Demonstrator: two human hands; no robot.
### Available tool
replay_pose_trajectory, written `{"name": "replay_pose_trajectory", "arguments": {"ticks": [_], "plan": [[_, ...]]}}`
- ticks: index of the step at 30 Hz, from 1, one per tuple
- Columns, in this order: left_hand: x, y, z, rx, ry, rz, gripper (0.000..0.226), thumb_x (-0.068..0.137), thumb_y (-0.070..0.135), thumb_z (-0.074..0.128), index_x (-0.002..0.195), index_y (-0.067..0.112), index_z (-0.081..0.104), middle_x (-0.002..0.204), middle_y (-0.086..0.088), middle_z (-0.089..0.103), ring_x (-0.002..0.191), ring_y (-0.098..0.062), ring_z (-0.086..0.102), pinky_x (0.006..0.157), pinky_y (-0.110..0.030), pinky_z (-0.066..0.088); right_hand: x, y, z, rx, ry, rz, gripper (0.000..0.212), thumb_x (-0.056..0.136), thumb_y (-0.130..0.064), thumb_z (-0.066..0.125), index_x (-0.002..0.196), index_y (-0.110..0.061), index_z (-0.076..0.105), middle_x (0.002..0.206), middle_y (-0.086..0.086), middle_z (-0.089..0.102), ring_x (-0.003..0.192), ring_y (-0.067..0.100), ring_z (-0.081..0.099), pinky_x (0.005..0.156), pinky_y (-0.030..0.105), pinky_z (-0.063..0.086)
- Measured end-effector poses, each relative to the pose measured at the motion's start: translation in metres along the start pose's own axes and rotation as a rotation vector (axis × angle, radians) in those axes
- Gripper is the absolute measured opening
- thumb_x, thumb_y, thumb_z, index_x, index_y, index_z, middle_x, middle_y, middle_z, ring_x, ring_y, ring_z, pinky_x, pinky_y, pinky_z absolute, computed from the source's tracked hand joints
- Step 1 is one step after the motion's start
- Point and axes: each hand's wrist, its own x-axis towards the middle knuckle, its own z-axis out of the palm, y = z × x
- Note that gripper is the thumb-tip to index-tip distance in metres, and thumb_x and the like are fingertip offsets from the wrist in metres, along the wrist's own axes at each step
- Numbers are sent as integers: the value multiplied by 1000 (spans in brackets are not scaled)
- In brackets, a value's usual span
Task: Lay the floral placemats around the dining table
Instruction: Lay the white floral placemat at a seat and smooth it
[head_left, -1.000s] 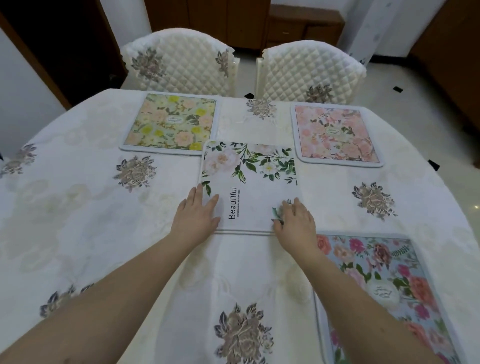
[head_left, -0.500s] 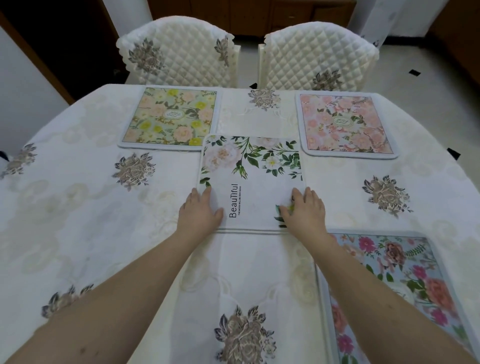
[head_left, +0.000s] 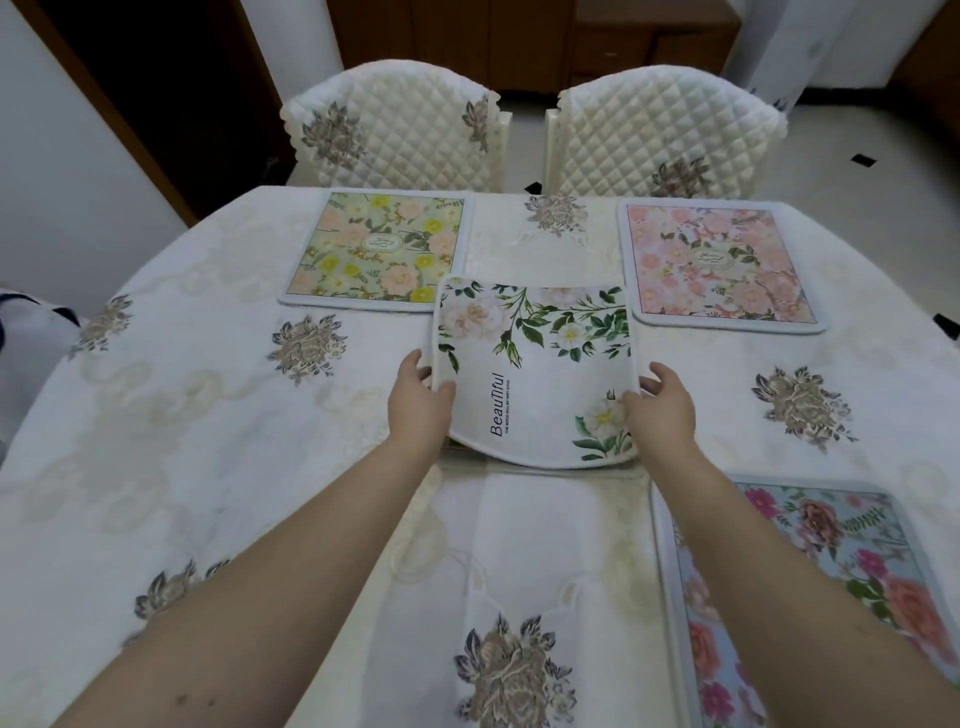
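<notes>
A white placemat (head_left: 535, 364) with green leaves and the word "Beautiful" sits at the table's middle, its near edge lifted and sagging off the cloth. My left hand (head_left: 418, 402) grips its left edge and my right hand (head_left: 662, 408) grips its right edge. A yellow-green floral placemat (head_left: 379, 252) lies flat at the far left, in front of one chair. Far right lies a pink floral placemat (head_left: 719, 265). A blue placemat with red and pink flowers (head_left: 810, 587) lies near right, partly cut off by the frame.
The oval table (head_left: 171, 441) wears a white cloth with embroidered flower motifs. Two quilted white chairs (head_left: 395, 140) (head_left: 665, 135) stand at the far side. A dark doorway is at the far left, tiled floor to the right.
Both hands went from resting flat on the white placemat's near corners to gripping its side edges. The mat's near edge has come up off the table.
</notes>
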Motion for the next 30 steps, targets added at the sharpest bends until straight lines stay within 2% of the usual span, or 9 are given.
{"name": "replay_pose_trajectory", "arguments": {"ticks": [2,4,6,8,13,18,22,27,30], "plan": [[-1,5,-6,44,-90,-49,62,93,9,55,148,19,30,129,-5,61,95,-18,59,76,-30,49,0,-3,-1,-13,-48,23,45,88,-1,52,132,-12,54,123,8,64,103,25,63,93,42,52],[-5,7,-15,56,-141,-52,55,90,1,53,142,15,42,125,-7,64,93,-20,62,79,-33,53,-4,-6,-4,18,-55,27,44,86,4,51,125,-12,61,116,8,68,101,25,66,91,43,54],[-11,7,-26,22,-151,-48,48,87,-5,51,132,13,53,122,-9,66,92,-21,63,80,-35,55,-11,-8,-7,78,-61,36,44,86,6,49,124,-12,62,114,8,69,99,25,66,91,44,54],[-18,7,-39,12,-150,-50,47,85,-5,52,129,13,54,119,-9,65,94,-22,64,79,-36,55,-21,-9,-8,135,-77,42,44,85,6,49,123,-12,62,113,9,69,98,25,67,91,45,54],[-30,6,-78,-6,-163,-49,41,84,-1,59,117,19,46,109,-7,61,83,-15,61,63,-29,50,-63,-11,-4,240,-91,59,43,86,7,50,122,-13,60,112,6,68,98,24,67,88,42,55],[-36,-12,-124,56,-174,-91,46,83,4,56,126,19,47,112,-7,62,95,-27,62,80,-41,53,-116,-12,16,303,-141,54,43,84,10,46,116,-15,61,110,6,68,97,24,67,87,43,56],[-51,-46,-166,71,-195,-147,37,86,5,50,121,19,50,106,-6,62,85,-20,60,61,-31,46,-171,-2,43,278,-122,84,39,84,8,47,112,-17,60,110,6,67,98,22,65,89,44,54],[-67,-105,-221,89,-165,-139,21,90,20,54,111,14,57,100,-6,66,86,-22,63,68,-34,51,-244,13,75,133,-118,136,34,87,-1,49,112,-21,60,110,2,67,97,21,65,84,46,55],[-69,-135,-250,115,-147,-116,22,95,30,52,100,10,59,90,-7,65,81,-26,61,68,-36,45,-285,17,94,131,-95,164,30,91,-4,49,113,-21,58,109,1,66,94,18,65,77,40,56]]}}
